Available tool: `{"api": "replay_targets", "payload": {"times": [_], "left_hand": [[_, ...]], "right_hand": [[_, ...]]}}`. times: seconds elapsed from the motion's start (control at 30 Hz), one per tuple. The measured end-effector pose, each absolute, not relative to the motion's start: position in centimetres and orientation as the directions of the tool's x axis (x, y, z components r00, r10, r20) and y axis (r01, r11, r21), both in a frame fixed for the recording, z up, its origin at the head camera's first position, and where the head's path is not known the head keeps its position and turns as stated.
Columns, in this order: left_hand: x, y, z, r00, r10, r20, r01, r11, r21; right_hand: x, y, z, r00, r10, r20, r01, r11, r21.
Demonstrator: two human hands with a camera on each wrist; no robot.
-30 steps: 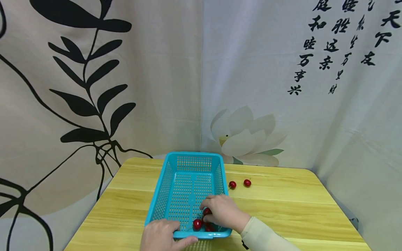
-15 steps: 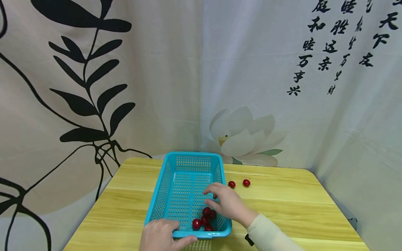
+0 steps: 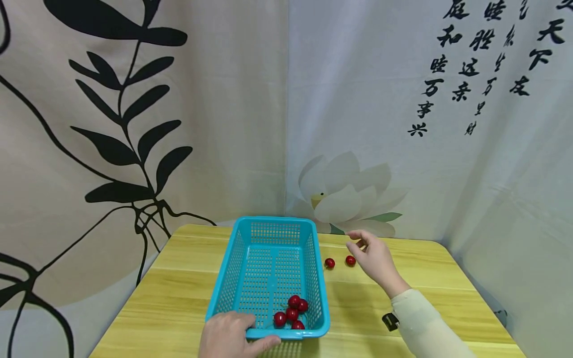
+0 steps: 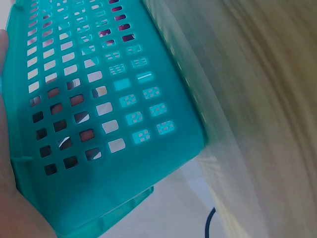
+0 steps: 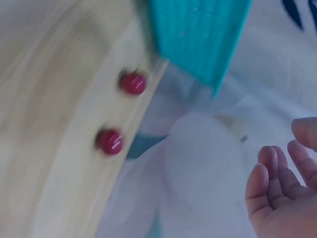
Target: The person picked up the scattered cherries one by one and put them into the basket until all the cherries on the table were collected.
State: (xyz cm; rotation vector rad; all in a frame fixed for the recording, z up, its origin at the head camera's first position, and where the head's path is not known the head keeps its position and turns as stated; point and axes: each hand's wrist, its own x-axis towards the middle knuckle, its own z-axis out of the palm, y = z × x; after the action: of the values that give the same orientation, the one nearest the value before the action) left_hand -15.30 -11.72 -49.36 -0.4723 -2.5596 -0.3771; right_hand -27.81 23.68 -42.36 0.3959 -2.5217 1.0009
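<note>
My left hand [image 3: 230, 335] grips the near left corner of a blue plastic basket [image 3: 275, 231], thumb outside the rim and fingers over it. In the left wrist view, the perforated basket wall [image 4: 148, 173] fills much of the picture beside part of that hand [image 4: 20, 213]. Several red cherries [image 3: 292, 314] are clustered in the basket's near right part. Two more, a left cherry [image 3: 330, 263] and a right cherry [image 3: 350, 261], lie on the table right of the basket. Over the table, close to the right cherry, my right hand [image 3: 376, 261] holds nothing, its fingers loosely bent.
The wooden table [image 3: 429, 298] extends to both sides of the basket. A curtain [image 3: 241, 124] printed with leaves, a lotus and characters hangs behind it. A small black object [image 3: 390, 321] is at the right wrist, by the pale sleeve [image 3: 425, 318].
My right hand has let go of a cherry in the basket, lifted out, and moved right and away to above the table cherries. The left hand stays on the rim.
</note>
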Motion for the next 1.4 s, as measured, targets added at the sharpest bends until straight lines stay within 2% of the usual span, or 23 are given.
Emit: {"api": "replay_targets", "payload": {"times": [0.17,0.3,0.57,0.77,0.93,1.4], "left_hand": [[-15.2,-11.7,-49.2,-0.829,0.252,0.499,0.385,0.905,0.182],[-15.2,-11.7,-49.2,-0.815,0.256,0.519,0.398,0.9,0.18],[-15.3,-11.7,-49.4,-0.808,0.247,0.535,0.392,0.903,0.175],[-15.3,-11.8,-49.3,-0.82,0.25,0.515,0.388,0.904,0.181],[-15.3,-11.8,-49.3,-0.835,0.253,0.489,0.382,0.906,0.183],[-15.2,-11.7,-49.3,-0.814,0.252,0.522,0.393,0.902,0.178]], "right_hand": [[-29.0,26.1,-44.6,-0.915,-0.1,0.39,-0.325,0.757,-0.568],[-29.6,26.4,-46.7,-0.944,-0.127,0.305,-0.282,0.791,-0.544],[-30.3,23.4,-48.9,-0.934,-0.277,0.225,-0.349,0.842,-0.412],[-30.7,21.4,-49.7,-0.913,-0.353,0.203,-0.401,0.867,-0.297],[-30.8,20.7,-49.9,-0.916,-0.358,0.182,-0.398,0.872,-0.284],[-30.9,20.8,-50.5,-0.886,-0.415,0.206,-0.456,0.861,-0.227]]}}
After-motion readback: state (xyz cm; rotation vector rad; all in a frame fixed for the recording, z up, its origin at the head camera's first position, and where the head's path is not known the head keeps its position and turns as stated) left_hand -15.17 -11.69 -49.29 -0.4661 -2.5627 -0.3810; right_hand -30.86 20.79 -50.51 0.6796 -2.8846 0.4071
